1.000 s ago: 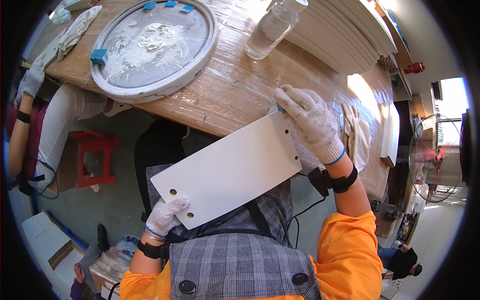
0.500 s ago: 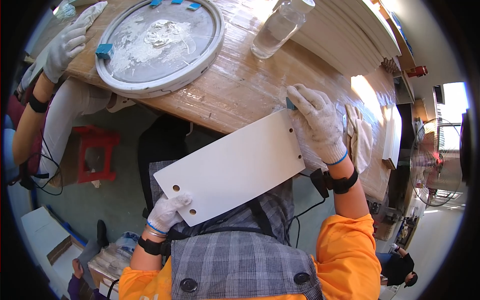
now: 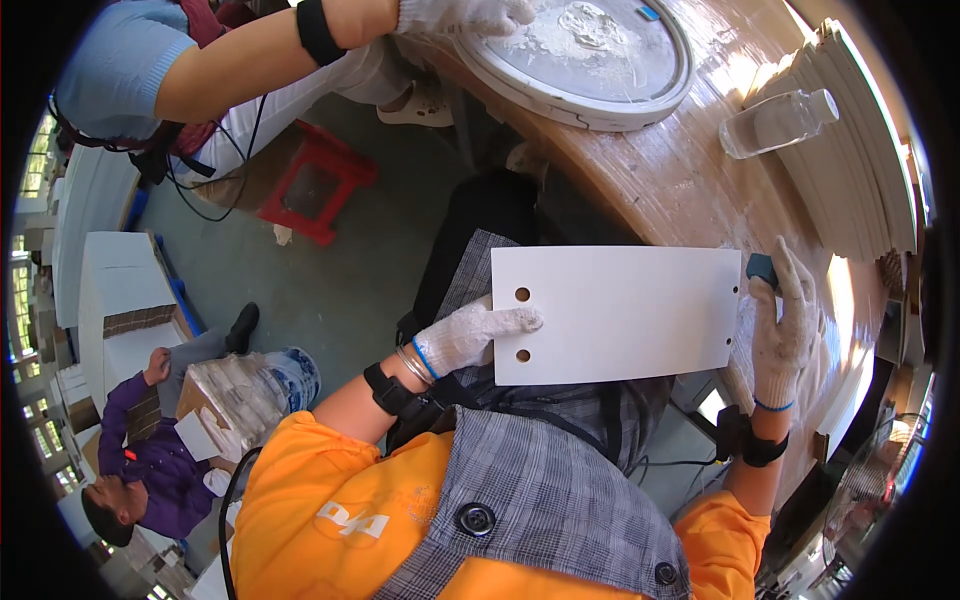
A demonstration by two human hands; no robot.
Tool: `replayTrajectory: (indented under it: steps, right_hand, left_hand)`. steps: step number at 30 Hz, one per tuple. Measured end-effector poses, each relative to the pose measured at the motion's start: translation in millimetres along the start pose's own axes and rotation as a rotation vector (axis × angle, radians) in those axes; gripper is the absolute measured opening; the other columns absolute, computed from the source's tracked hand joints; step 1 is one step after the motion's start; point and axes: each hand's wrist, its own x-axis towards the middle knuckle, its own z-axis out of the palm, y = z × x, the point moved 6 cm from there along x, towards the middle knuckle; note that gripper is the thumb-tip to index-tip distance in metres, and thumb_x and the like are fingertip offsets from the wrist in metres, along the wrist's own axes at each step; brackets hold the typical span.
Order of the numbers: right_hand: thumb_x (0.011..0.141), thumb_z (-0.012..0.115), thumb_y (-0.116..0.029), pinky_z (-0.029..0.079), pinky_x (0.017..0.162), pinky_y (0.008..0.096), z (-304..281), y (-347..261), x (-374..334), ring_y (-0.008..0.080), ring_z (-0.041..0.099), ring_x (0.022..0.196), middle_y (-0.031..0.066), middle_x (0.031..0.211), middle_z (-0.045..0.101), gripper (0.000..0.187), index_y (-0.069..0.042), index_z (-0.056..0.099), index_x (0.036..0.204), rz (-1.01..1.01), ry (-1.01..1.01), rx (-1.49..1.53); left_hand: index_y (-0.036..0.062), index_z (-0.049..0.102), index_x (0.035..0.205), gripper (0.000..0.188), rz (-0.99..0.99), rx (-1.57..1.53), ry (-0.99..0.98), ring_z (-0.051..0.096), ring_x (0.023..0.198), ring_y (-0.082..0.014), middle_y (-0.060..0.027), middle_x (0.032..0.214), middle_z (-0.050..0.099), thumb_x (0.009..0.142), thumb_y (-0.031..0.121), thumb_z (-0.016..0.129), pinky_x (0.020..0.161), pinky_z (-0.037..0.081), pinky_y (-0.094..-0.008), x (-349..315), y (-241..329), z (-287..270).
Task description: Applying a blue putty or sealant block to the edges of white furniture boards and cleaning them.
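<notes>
A white rectangular board [image 3: 620,315] with two holes near each short end lies across my lap. Its left end is in the grip of my left hand [image 3: 470,335], whose gloved thumb lies on top near the larger holes; the other fingers are hidden beneath. Just off the board's right end, my gloved right hand [image 3: 785,335] pinches a small teal sponge-like block [image 3: 762,268] between thumb and fingers. The block is apart from the board's surface.
A round grey lid [image 3: 560,75] with white paste sits on the wooden table [image 3: 660,190], a co-worker's gloved hand [image 3: 465,14] at its edge. A clear bottle [image 3: 775,125] stands by stacked white boards [image 3: 850,150]. A red stool [image 3: 315,185] is on the floor.
My view has swung left. The board has turned from a slant to nearly level, still in my left hand. My right hand keeps the teal block beside its right end.
</notes>
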Motion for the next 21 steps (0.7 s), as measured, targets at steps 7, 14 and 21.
replayTrajectory:
  steps: [7,14,21]
  right_hand:
    - [0.084,0.066,-0.005,0.049,0.088,0.0327,9,-50,-1,0.0229,0.060,0.104,0.0118,0.118,0.060,0.043,-0.009,0.059,0.126,0.014,-0.034,0.436]
    - [0.073,0.063,0.010,0.053,0.072,0.0372,7,-179,38,0.0326,0.061,0.092,0.0194,0.108,0.060,0.054,-0.006,0.055,0.124,-0.558,-0.157,0.549]
    - [0.072,0.058,0.008,0.051,0.076,0.0389,27,-204,45,0.0337,0.060,0.090,0.0170,0.109,0.059,0.052,-0.004,0.055,0.122,-0.652,-0.324,0.619]
  left_hand:
    - [-0.0013,0.041,0.134,0.054,0.053,0.074,-0.079,0.059,0.110,-0.0228,-0.0144,0.123,0.057,0.088,0.019,0.064,0.093,0.050,-0.0353,-19,16,28]
    - [0.0003,0.041,0.135,0.054,-0.056,0.258,-0.156,0.056,0.111,-0.0195,-0.0107,0.125,0.055,0.090,0.020,0.063,0.097,0.045,-0.0334,-39,11,55]
    - [0.0014,0.056,0.120,0.044,0.056,0.547,-0.119,0.064,0.088,-0.0150,-0.0082,0.099,0.066,0.091,0.035,0.060,0.076,0.052,-0.0269,-52,27,77]
